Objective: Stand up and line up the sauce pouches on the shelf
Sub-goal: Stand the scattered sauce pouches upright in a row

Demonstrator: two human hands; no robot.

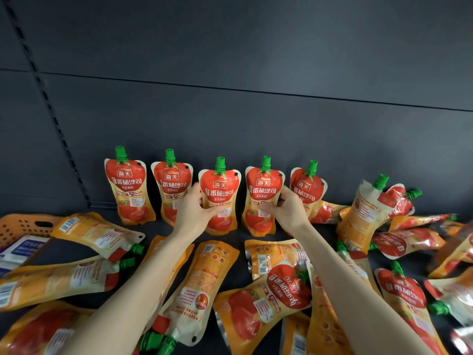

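View from my head camera. Five standing pouches [128, 185] form a row along the back edge of the shelf [66, 251], upright, green caps up, red tomato fronts facing me, close to the dark back panel [256, 119].

My left hand [195, 208] grips the third pouch [221, 190] from the left, fingers curled round its left side at mid-height. My right hand [286, 208] grips the fourth pouch [262, 190], thumb on its front and fingers round its right edge. Both pouches stand with their bases on the shelf, just beside each other but apart.

Toward the right end of the shelf, a sixth pouch [358, 216] leans tilted, its back toward me, against others heaped there.

Fallen pouches [204, 283] lie flat and overlapping across the middle and front of the shelf, some front up, some barcode side up. An orange basket [23, 225] sits at the left edge.
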